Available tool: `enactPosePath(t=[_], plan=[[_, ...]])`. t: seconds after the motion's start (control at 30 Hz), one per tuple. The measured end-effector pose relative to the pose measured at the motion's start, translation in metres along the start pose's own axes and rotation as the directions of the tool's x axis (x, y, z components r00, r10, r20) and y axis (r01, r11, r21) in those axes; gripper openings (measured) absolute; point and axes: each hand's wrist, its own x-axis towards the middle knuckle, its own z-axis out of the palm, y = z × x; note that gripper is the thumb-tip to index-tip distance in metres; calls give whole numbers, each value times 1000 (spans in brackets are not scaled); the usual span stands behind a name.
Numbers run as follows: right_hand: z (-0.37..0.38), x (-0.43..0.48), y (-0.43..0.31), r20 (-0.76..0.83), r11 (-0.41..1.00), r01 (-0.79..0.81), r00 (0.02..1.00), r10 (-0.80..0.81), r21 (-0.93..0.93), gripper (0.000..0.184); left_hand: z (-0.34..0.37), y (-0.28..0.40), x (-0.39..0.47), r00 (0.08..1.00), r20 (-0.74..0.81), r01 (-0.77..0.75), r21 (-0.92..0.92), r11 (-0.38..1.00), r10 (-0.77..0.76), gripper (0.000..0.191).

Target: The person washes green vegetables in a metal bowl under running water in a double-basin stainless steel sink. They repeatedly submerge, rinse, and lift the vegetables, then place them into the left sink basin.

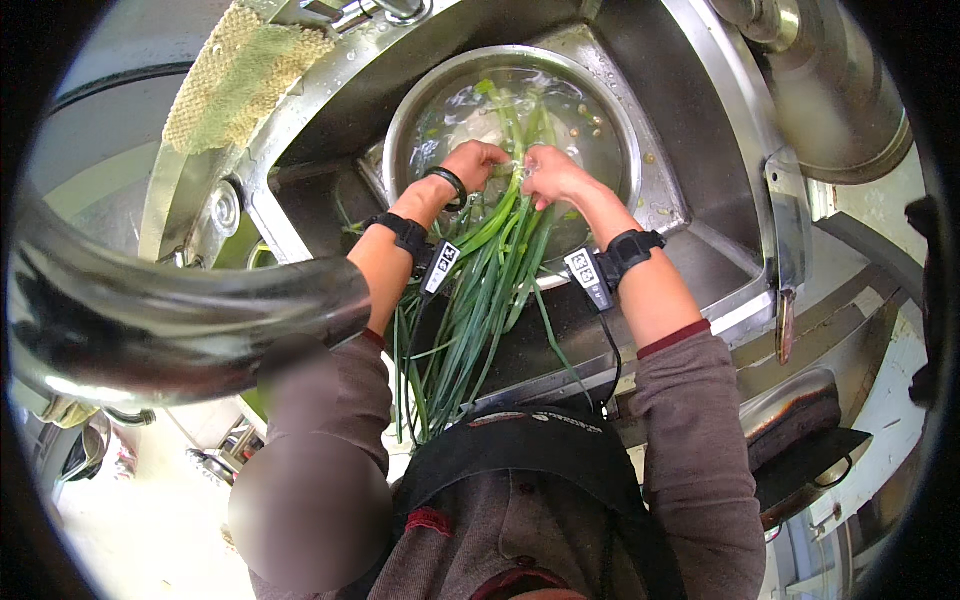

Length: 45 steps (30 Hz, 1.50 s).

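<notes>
A bunch of green onions (480, 315) lies over the near rim of a round metal basin (632, 161), which stands in a stainless steel sink (694, 142). The pale stalk ends reach into the water in the basin, while the long green leaves hang over the sink's near edge toward my apron. My left hand (474, 166) pinches the stalks from the left, its fingers at the water. Opposite it, my right hand (553, 176) has its fingers curled around the stalks. Small round bits float at the basin's right side. Water glare hides some fingertips.
A cleaver (786, 217) hangs at the sink's right edge, handle down. Behind it stands a large metal pot (840, 105). A textured cloth (232, 82) and a faucet (401, 9) are at the back left. A thick, shiny metal cylinder (187, 322) reaches in from the left.
</notes>
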Motion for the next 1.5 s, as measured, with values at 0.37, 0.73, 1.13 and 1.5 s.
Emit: enactPosePath(t=[0.37, 0.73, 1.13, 1.5], plan=[[-25, -16, -18, 77, 998, -12, 997, 7, 54, 25, -5, 29, -9, 940, -126, -298, 151, 942, 318, 21], [-24, -5, -5, 134, 992, -65, 990, 50, 112, 22, -12, 26, -3, 908, -169, -306, 356, 883, 383, 23], [-16, 7, 13, 212, 930, -195, 968, 132, 312, 25, 0, 15, 6, 962, -203, -152, 148, 977, 180, 28], [-24, -4, 13, 334, 895, -165, 942, 19, 414, 27, -5, 19, 4, 997, -51, -69, -339, 938, 55, 25]])
